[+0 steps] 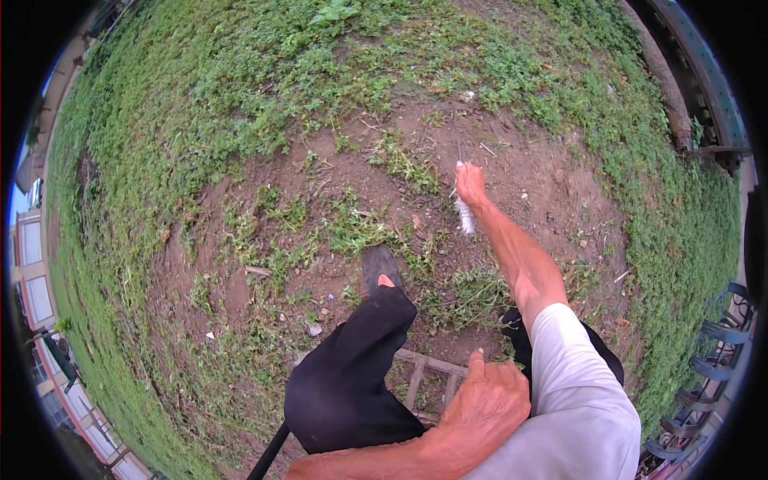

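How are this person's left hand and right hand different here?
The right hand is stretched out over bare soil, while the left hand is drawn in close to the body. The right hand is closed on a thin tool with a white end; the left is loosely curled, and whether it holds anything is hidden. The left hand looks larger in this view than the right. Both are bare.

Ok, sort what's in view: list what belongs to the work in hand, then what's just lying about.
Likely part of the work:
- thin-shafted tool, gripped in the right hand
- low green weeds on the bare soil around it

Apparently just lying about:
- short pale stick
- whitish scrap left of the dark shoe
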Demonstrator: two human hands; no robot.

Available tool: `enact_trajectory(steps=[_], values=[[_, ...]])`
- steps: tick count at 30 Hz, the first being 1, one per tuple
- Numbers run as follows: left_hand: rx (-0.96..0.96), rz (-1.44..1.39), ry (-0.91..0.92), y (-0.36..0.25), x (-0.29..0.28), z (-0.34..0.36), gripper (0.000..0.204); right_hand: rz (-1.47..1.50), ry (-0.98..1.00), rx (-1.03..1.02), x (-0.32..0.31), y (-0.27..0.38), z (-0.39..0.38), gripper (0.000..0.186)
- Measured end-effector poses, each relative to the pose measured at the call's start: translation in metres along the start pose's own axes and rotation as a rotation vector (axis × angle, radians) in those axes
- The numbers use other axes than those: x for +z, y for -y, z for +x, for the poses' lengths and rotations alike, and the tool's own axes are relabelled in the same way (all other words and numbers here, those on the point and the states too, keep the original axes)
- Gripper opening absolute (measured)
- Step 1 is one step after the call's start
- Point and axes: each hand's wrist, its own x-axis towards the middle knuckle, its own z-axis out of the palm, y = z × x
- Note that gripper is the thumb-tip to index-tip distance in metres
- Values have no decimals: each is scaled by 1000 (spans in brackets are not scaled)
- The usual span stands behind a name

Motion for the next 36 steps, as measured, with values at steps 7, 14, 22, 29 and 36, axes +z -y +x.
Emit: enact_trajectory(steps=[7,14,22,29,36], values=[[35,-25,88,-2,-5,3,36,7,39,-56,-10,-35,-76,39],[12,-20,11,-7,5,-2,11,-3,97,155,-8,-21,-206,37],[16,-11,63,-3,-10,-4,16,80,-168,160,-26,-14,-157,38],[24,7,180,-3,-3,5,36,-76,-251,182,-65,-30,23,45],[36,-6,128,-6,8,12,35,-240,-278,54,-30,-49,4,40]])
